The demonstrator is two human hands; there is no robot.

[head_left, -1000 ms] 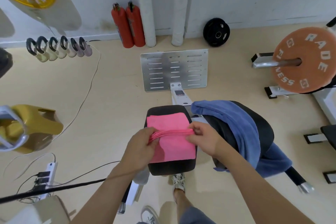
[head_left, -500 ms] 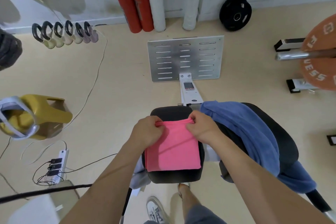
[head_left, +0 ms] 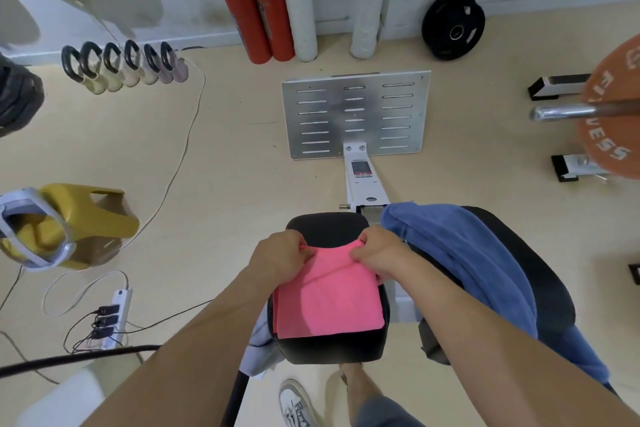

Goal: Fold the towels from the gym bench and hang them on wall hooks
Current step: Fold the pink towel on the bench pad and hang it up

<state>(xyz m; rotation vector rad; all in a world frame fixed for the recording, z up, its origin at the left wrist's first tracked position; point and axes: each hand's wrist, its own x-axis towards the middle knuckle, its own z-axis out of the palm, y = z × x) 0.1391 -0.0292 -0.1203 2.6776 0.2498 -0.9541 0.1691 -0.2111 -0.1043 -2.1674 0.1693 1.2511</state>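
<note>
A pink towel lies folded on the small black seat pad of the gym bench. My left hand grips its far left corner and my right hand grips its far right corner, both with curled fingers, lifting that far edge slightly. A blue towel drapes unfolded over the larger black bench pad to the right. No wall hooks show in this view.
A slotted metal footplate lies ahead of the bench. Two red extinguishers and a black weight plate stand by the wall. Kettlebells, a gold kettlebell and a power strip with cables sit left. An orange barbell plate is right.
Both hands carried the towel's near edge forward over the cloth to its far edge, folding it in half. The view also tilted a little lower and to the left.
</note>
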